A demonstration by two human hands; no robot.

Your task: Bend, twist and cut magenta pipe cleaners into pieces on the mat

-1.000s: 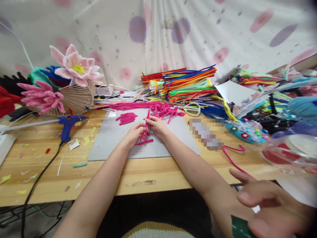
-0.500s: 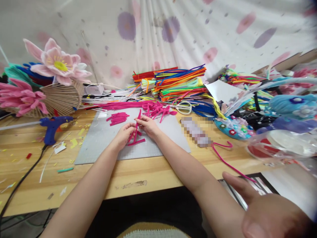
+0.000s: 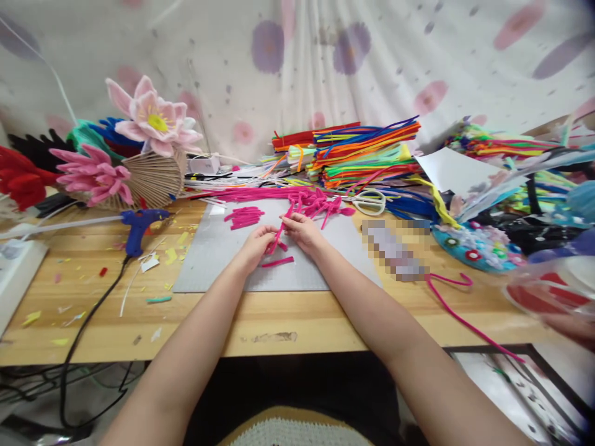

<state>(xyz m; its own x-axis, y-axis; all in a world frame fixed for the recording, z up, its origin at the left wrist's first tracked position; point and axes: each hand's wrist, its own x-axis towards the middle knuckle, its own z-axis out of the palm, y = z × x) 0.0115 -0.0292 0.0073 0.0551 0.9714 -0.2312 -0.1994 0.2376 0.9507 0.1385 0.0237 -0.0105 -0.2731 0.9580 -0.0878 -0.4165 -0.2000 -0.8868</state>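
Above the grey cutting mat [image 3: 209,260], a magenta pipe cleaner [image 3: 279,231] stands tilted between my two hands. My left hand [image 3: 259,245] is closed around its lower part, partly hiding it. Higher up, the fingers of my right hand [image 3: 303,233] pinch the same piece. A short magenta length [image 3: 279,262] lies on the mat just below the hands. Behind my left hand is a small pile of cut magenta pieces [image 3: 245,217]. Bent magenta pipe-cleaner shapes [image 3: 318,204] are heaped past my right hand.
White-handled scissors [image 3: 370,202] lie beyond the mat. To the left rests a blue glue gun [image 3: 137,230] with a black cord. Bundles of coloured pipe cleaners [image 3: 362,155] are stacked at the back. A person's hand [image 3: 574,328] partly shows at the right edge, by a plastic-wrapped roll.
The view has swung left, so things appear farther right. The other person's hand has withdrawn from the lower right foreground. Both my hands still hold the magenta piece.
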